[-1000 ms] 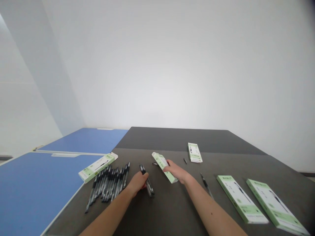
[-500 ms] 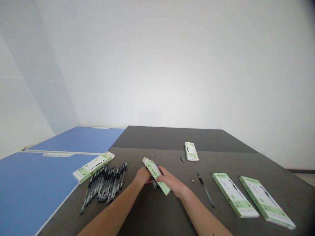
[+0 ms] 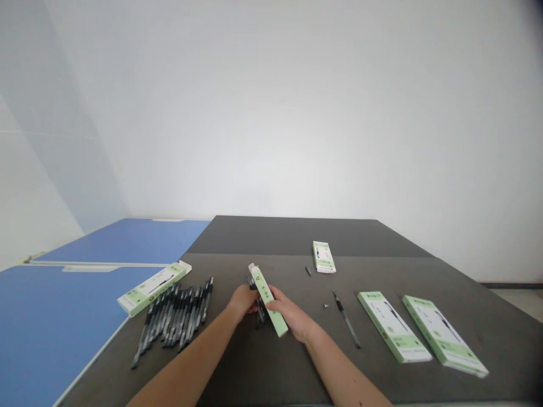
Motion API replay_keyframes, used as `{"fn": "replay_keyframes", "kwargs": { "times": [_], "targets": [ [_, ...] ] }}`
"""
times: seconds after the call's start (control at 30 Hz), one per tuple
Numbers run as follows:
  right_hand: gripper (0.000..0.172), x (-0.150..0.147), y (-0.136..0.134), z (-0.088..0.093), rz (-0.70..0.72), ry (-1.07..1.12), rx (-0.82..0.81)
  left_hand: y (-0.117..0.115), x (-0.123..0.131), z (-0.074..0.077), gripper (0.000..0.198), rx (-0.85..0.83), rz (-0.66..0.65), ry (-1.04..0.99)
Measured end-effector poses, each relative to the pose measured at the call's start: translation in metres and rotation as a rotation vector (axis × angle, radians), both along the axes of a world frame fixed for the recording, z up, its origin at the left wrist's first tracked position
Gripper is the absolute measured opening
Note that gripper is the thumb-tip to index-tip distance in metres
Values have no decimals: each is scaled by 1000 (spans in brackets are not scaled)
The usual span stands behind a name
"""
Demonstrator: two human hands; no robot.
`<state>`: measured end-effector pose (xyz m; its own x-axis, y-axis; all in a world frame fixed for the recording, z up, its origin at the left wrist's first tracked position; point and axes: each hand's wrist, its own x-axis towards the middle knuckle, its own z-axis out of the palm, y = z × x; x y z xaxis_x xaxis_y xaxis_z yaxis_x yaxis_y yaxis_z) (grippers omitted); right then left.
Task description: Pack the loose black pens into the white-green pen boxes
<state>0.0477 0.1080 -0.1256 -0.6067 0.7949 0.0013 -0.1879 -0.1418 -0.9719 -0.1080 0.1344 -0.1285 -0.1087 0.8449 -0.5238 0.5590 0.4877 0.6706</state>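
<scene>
My right hand [image 3: 292, 314] is closed around a green and white pen box [image 3: 270, 302], which stands on its narrow side and slants away from me with a flap open at its far end. Just left of the box, my left hand [image 3: 242, 302] is wrapped around several black gel pens [image 3: 259, 312]; their ends stick out above and below the fingers. The fingertips of the left hand are partly hidden behind the pens and box. Farther left lies a pile of similar pens [image 3: 178, 316].
An open pen box [image 3: 155, 287] lies behind the pile. To the right are a single pen [image 3: 345, 319], a small cone-shaped tip [image 3: 325, 306] and two pen boxes [image 3: 394, 327] [image 3: 443, 334]. Farther back, another box [image 3: 324, 257] lies near a pen cap [image 3: 308, 271]. Blue tabletops [image 3: 85, 316] adjoin the left side.
The box in my right hand has turned more onto its narrow side. The pens in my left hand now show above the fingers as well. The whole view has shifted slightly.
</scene>
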Motion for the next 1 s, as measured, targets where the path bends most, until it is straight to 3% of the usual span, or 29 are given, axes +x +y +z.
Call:
{"fn": "replay_keyframes", "kwargs": {
  "times": [0.27, 0.5, 0.7, 1.0],
  "targets": [
    [49, -5, -1, -4, -56, 39, -50, 4, 1, -3, 32, -22, 5, -8],
    [32, -7, 6, -1, -69, 118, -99, 10, 3, -2, 32, -19, 40, -40],
    [35, -3, 5, -7, -75, 188, -85, 4, 9, -4, 33, 13, 90, -170],
    [55, -2, -9, -7, -121, 160, 37, -8, -1, -6, 32, 79, 113, -464]
  ]
}}
